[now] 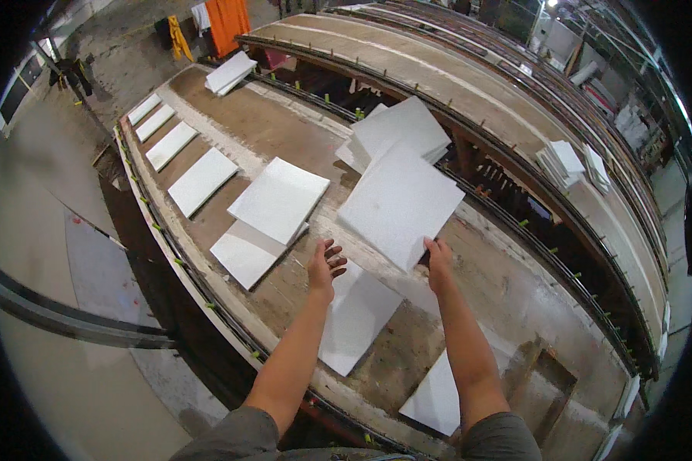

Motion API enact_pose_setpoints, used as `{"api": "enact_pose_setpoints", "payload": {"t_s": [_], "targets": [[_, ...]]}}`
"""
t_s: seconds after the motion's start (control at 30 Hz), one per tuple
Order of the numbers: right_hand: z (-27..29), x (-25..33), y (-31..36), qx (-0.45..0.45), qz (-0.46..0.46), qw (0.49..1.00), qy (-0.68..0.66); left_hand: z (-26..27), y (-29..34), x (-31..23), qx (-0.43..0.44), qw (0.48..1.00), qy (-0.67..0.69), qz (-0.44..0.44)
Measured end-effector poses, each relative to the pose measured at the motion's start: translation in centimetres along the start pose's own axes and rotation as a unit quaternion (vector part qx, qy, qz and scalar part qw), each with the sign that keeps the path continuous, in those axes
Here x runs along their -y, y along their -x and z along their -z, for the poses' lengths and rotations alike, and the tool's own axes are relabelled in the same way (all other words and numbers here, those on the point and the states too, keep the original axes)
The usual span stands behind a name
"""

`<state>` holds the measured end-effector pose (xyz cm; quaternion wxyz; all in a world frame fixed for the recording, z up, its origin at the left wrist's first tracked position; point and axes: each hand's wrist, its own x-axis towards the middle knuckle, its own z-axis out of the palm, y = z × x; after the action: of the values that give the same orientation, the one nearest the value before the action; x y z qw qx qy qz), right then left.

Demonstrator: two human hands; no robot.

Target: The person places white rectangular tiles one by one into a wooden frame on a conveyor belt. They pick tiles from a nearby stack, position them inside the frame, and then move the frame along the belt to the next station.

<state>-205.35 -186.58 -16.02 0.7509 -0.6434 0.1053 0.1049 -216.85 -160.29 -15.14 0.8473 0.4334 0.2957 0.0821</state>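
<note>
My right hand [438, 261] pinches the near right edge of a large white foam board [401, 201], its fingers partly hidden beneath. That board is tilted, its far end resting against a stack of similar white boards [407, 127]. My left hand [327, 269] is off to the left, fingers apart and curled slightly, with nothing in it. Just below and between my hands, another white board [359, 315] lies flat on the brown worktable [315, 284]. Left of my left hand, one white board [279, 198] overlaps a second board [246, 253].
Several smaller white boards [201, 181] line the table's left edge. A small pile [231, 73] lies at the far end. Another board [436, 396] is by my right forearm. Beyond a dark gap stands a parallel table [469, 92], with more boards [563, 163] on it.
</note>
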Motion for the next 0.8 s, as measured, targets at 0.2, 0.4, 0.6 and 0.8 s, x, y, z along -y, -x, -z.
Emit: {"api": "enact_pose_setpoints", "payload": {"t_s": [0.2,0.4,0.6,0.8], "targets": [[12.5,1.3,11.9,0.046,-0.055,0.993,0.098,-4.5,6.1,3.9,0.199,0.969,-0.033,0.145],[21.9,-1.8,20.7,-0.094,0.107,0.975,0.172,-8.4,15.4,14.1,0.220,0.965,-0.102,0.095],[33.6,-2.6,29.2,-0.231,0.166,0.946,0.153,-14.5,25.4,22.1,0.248,0.955,-0.117,0.118],[45.6,-0.7,36.6,-0.323,0.110,0.937,0.079,-19.9,34.7,28.4,0.275,0.951,-0.048,0.135]]}}
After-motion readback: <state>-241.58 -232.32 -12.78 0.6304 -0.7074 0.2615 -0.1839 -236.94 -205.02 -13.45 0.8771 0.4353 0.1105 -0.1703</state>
